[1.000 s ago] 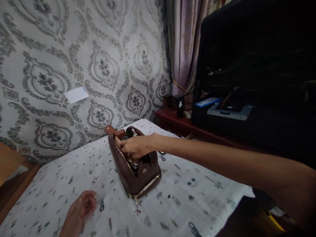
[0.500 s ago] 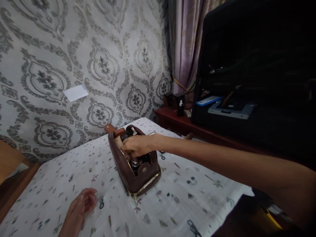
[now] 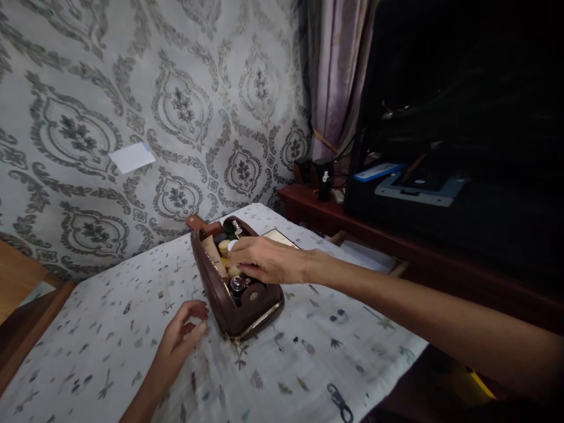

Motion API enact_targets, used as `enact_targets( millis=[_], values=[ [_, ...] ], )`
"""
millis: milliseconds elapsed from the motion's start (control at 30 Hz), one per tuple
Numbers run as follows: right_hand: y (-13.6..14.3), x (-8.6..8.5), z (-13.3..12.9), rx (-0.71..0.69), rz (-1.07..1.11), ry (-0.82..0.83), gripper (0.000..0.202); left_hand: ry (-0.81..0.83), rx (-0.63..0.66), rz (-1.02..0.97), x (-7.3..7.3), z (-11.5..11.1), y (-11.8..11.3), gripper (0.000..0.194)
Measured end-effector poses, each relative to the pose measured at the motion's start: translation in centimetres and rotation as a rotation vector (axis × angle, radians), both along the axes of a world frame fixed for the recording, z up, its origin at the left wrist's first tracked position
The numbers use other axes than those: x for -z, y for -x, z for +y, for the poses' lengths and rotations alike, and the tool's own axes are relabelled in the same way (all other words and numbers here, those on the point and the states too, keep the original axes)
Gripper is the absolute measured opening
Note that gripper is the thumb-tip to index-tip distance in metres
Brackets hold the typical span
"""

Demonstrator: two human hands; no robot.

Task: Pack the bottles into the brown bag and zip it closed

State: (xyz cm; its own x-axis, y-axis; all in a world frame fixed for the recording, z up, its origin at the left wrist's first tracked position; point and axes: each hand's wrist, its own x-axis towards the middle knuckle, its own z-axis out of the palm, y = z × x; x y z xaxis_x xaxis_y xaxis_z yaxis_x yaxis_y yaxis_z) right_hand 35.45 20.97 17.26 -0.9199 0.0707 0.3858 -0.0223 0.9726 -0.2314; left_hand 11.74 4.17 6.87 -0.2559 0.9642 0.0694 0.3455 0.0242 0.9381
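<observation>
An unzipped brown makeup bag (image 3: 220, 311) lies on the patterned cloth. Inside it are a beige tube (image 3: 214, 256), round yellowish items, a dark bottle with a shiny cap (image 3: 238, 284) and a silver-tipped item (image 3: 237, 228). My right hand (image 3: 268, 258) reaches over the bag's opening from the right, fingers closed and pointing down among the contents. A white rounded edge shows at its fingertips; what they grip is mostly hidden. To the left of the bag, my left hand (image 3: 183, 332) hovers with bent fingers apart and nothing in them.
A flat, dark-edged case (image 3: 280, 237) lies behind my right wrist, partly covered. The bed-like surface meets a papered wall (image 3: 185, 117). At the right stand a reddish wooden cabinet (image 3: 304, 208), an open drawer (image 3: 374, 258) and a large dark screen (image 3: 462, 106). A small bottle (image 3: 325, 187) is on the cabinet.
My right hand has lifted slightly and shifted right, uncovering the tube and yellowish items. My left hand has moved up and right toward the bag, its fingers spreading. The view has shifted slightly.
</observation>
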Motion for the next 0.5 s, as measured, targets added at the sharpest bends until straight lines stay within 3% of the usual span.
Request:
enact_targets(
  millis=[200, 333, 500],
  values=[
    [0.8, 0.7, -1.8, -0.037, -0.038, -0.091, 0.012, -0.092, -0.009, -0.025, -0.1, 1.9, -2.1, 0.043],
    [2.5, 1.0, -1.4, -0.043, -0.093, -0.128, 0.013, -0.092, -0.013, -0.041, 0.7, 1.2, -1.8, 0.045],
    [3.8, 0.7, 0.2, -0.118, -0.189, -0.031, 0.014, -0.060, -0.015, -0.121, 2.4, 0.3, -1.8, 0.047]
  ],
)
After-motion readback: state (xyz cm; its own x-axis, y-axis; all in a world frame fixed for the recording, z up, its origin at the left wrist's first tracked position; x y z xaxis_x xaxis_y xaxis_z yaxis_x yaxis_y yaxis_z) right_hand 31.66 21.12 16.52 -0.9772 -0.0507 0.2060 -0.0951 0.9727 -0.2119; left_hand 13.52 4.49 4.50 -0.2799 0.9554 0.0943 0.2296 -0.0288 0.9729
